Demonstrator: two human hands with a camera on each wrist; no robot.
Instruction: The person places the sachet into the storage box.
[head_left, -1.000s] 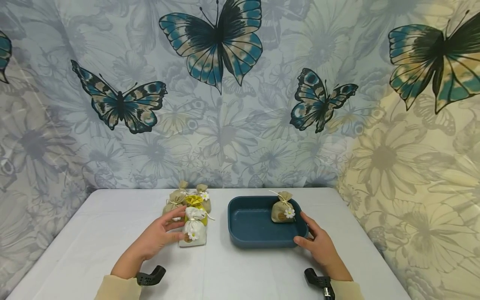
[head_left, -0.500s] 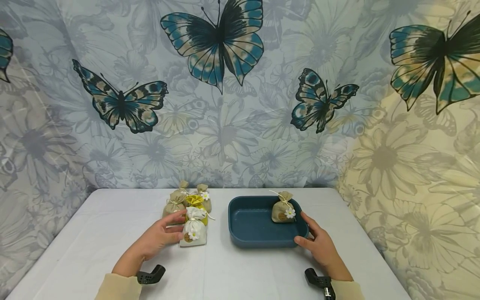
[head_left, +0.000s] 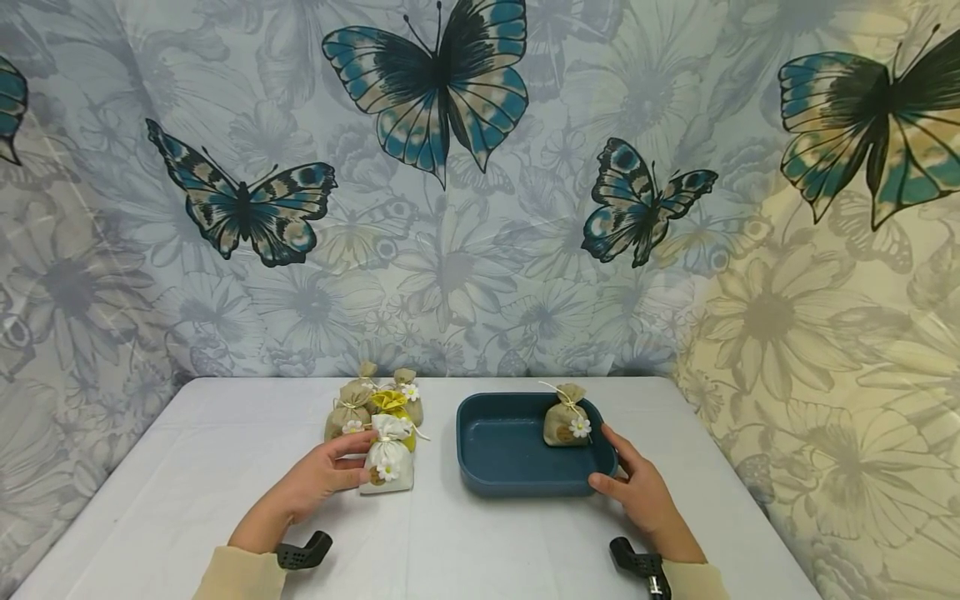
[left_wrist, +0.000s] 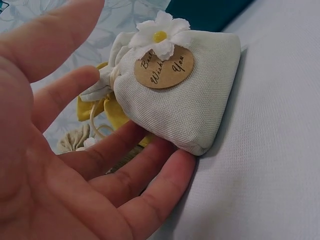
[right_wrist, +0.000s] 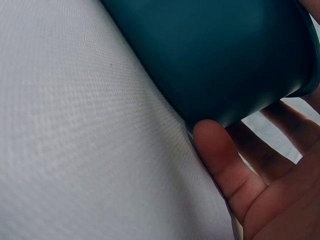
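Observation:
A white drawstring pouch (head_left: 387, 467) with a daisy and a round brown tag stands on the table at the front of a cluster of pouches. My left hand (head_left: 318, 479) is at its left side. In the left wrist view, the fingers (left_wrist: 150, 200) lie extended along the pouch's edge, and the thumb stands apart from it. My right hand (head_left: 637, 492) holds the right end of a blue rectangular dish (head_left: 517, 487), thumb (right_wrist: 215, 145) at the front corner and fingers round the side. Inside the dish, at its right, sits a beige pouch (head_left: 564, 423) with a daisy.
Behind the white pouch stand a yellow pouch (head_left: 390, 402) and several beige pouches (head_left: 349, 408), close together. The table (head_left: 450, 550) has a white cloth. A butterfly-print fabric (head_left: 465, 275) hangs along its back edge.
The left index finger has come down a little along the white pouch's left side. The right hand, the dish and the pouch in it have stayed in place.

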